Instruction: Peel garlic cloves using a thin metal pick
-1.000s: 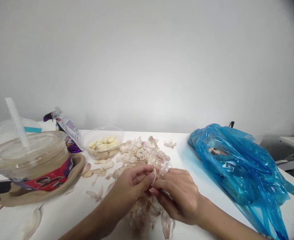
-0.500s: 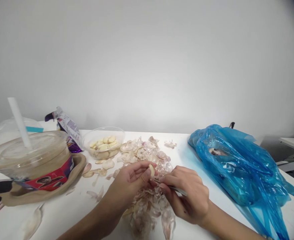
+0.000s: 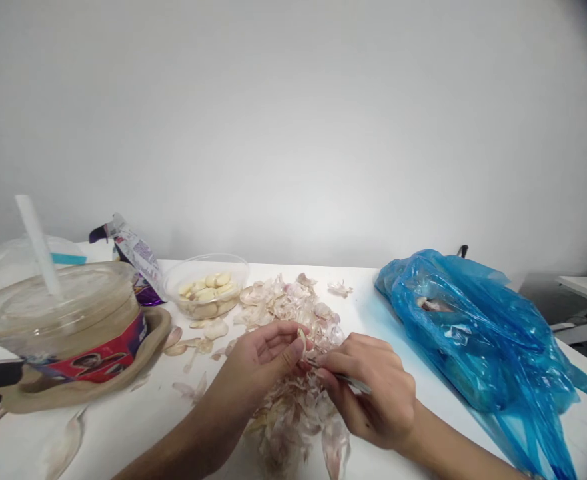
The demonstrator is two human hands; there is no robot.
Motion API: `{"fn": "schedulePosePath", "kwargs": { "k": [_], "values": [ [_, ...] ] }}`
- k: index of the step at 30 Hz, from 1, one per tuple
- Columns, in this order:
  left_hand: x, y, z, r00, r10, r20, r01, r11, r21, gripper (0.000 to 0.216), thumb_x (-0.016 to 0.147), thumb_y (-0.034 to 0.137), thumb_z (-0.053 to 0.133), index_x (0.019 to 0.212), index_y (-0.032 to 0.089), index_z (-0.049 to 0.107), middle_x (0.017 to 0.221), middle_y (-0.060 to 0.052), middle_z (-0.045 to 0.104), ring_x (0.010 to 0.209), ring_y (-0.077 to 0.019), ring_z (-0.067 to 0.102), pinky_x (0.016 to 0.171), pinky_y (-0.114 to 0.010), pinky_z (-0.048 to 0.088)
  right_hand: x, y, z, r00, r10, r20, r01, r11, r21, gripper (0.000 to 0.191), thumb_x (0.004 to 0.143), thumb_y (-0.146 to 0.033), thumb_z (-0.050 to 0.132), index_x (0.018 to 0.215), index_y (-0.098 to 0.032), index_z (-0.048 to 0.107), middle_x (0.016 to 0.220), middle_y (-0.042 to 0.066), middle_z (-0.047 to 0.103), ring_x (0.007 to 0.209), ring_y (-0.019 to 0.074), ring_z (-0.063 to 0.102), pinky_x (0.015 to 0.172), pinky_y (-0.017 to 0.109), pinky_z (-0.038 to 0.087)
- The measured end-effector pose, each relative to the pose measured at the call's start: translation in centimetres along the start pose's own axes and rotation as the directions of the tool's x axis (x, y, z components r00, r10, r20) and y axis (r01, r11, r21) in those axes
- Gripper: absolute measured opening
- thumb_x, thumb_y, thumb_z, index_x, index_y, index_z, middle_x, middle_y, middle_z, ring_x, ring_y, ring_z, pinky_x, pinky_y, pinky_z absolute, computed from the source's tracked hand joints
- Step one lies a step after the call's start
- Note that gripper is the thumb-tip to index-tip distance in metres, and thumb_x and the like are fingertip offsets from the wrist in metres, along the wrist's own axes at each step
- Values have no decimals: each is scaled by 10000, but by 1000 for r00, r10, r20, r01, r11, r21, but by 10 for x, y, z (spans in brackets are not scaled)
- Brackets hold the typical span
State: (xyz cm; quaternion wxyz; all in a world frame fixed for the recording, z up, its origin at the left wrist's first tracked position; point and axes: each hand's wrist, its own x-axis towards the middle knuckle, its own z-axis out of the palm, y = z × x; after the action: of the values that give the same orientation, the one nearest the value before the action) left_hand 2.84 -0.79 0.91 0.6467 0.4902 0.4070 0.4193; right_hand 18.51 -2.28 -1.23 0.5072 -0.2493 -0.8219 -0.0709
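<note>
My left hand (image 3: 258, 367) pinches a pale garlic clove (image 3: 302, 339) between thumb and fingers, above a heap of garlic skins (image 3: 293, 313) on the white table (image 3: 123, 427). My right hand (image 3: 373, 393) is closed round a thin metal blade (image 3: 346, 380), whose tip touches the clove's lower end. A clear bowl (image 3: 206, 283) with several peeled cloves stands behind and left of the hands. More loose skins lie under my wrists.
A plastic drink cup (image 3: 58, 313) with a white straw stands at the left on a brown pad. A purple packet (image 3: 138, 257) lies behind it. A crumpled blue plastic bag (image 3: 478, 333) fills the right side. A white wall lies behind.
My right hand drew back from the clove to the right, baring the thin blade. The clove in my left hand turned slightly and some skin came away.
</note>
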Motion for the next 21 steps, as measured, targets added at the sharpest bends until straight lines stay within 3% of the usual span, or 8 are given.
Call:
{"fn": "schedulePosePath", "kwargs": {
  "k": [6, 13, 21],
  "values": [
    [2, -1, -2, 999, 3, 35, -3, 1000, 0, 174, 731, 290, 621, 828, 147, 597, 708, -15, 614, 719, -168, 557, 687, -289, 443, 0, 1, 0, 1000, -15, 7, 15, 1000, -18, 116, 796, -102, 510, 908, -126, 531, 640, 23, 607, 518, 107, 490, 484, 247, 360],
    [2, 0, -2, 999, -49, 17, 50, 999, -15, 260, 700, 285, 657, 904, 143, 579, 795, -46, 634, 791, -195, 575, 738, -324, 453, 0, -1, -1, 1000, -20, 24, 20, 1000, -24, 108, 797, -102, 504, 900, -125, 528, 636, 23, 613, 512, 106, 513, 479, 246, 375],
    [-1, 2, 1, 998, -53, -38, 53, 998, -17, 240, 678, 284, 671, 857, 143, 594, 729, -21, 640, 701, -162, 573, 673, -277, 451, 3, -5, -3, 996, -72, 47, 75, 995, -69, 93, 816, -129, 486, 899, -131, 527, 586, 6, 585, 501, 103, 526, 462, 236, 380]
  ]
}}
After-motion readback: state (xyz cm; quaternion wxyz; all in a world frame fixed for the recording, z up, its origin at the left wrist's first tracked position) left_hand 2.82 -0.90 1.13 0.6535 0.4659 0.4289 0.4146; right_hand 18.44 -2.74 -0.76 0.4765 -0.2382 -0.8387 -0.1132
